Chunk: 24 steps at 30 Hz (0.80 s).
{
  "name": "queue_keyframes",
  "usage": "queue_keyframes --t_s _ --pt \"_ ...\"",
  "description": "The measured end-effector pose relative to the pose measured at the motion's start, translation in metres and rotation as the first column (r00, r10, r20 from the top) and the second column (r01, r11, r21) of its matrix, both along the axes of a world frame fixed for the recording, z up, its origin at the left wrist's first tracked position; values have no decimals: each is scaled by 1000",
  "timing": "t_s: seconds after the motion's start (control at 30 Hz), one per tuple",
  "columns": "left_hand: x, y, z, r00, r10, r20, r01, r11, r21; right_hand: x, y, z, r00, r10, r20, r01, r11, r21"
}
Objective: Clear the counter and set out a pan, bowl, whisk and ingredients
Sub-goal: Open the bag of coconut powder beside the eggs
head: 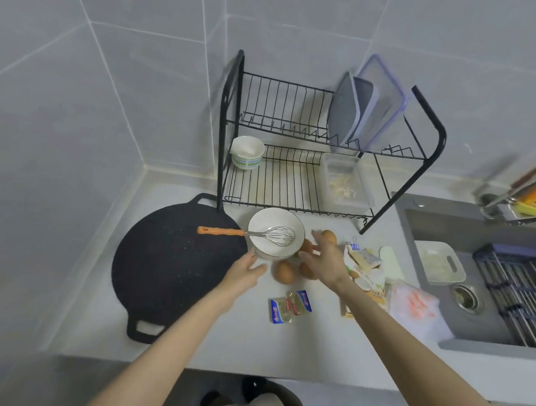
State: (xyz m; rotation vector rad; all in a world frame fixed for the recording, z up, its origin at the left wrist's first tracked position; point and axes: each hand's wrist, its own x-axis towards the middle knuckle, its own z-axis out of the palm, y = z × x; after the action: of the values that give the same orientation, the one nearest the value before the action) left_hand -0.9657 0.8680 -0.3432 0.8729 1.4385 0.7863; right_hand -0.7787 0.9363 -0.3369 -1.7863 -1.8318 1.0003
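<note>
I've got the whisk (247,232) sitting in the white bowl (274,218), eggs (285,272) beside it on the grey counter (222,340). My left hand (247,271) and right hand (323,259) are loose, holding nothing.

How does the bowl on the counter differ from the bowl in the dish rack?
The counter bowl is larger; the rack bowl is smaller. The counter bowl is plain white and holds a whisk; the rack bowl has green and blue stripes and no utensil. Both stand upright.

I see the pan (170,259) at left. The bowl (272,220) sits just right of it with the whisk (274,234) in it. Eggs (285,272) lie on the bowl's near side, packets (290,306) nearer still. The rack (293,173) stands behind and the sink (430,230) is on the right.
</note>
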Motion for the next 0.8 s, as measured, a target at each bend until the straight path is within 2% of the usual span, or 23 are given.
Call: queue_keyframes --t_s 0.13,0.27,0.4,0.57,0.63,0.7,0.8 --pt "8 13 -1 996 68 61 -68 998 -8 -2 9 0 990 128 53 -128 992 2" --pt "4 19 -5 989 100 112 -96 995 -39 -7 13 -8 996 92 1 -92 995 31" --pt "-2 24 -3 985 125 120 -122 992 -33 -10 15 -11 996 82 47 -85 995 57" --pt "-8 23 -7 988 92 121 -89 996 -25 -4 11 -8 987 137 -83 -136 991 17" --pt "-6 21 -8 992 109 65 -108 994 -14 -1 6 -4 989 110 -101 -105 993 52" --pt "-3 14 -11 990 123 -67 -125 992 -13 4 -2 -5 995 35 -88 -25 994 109" --pt "6 -5 -20 963 19 -269 -14 1000 22 17 -18 -15 999 37 16 -38 995 94"
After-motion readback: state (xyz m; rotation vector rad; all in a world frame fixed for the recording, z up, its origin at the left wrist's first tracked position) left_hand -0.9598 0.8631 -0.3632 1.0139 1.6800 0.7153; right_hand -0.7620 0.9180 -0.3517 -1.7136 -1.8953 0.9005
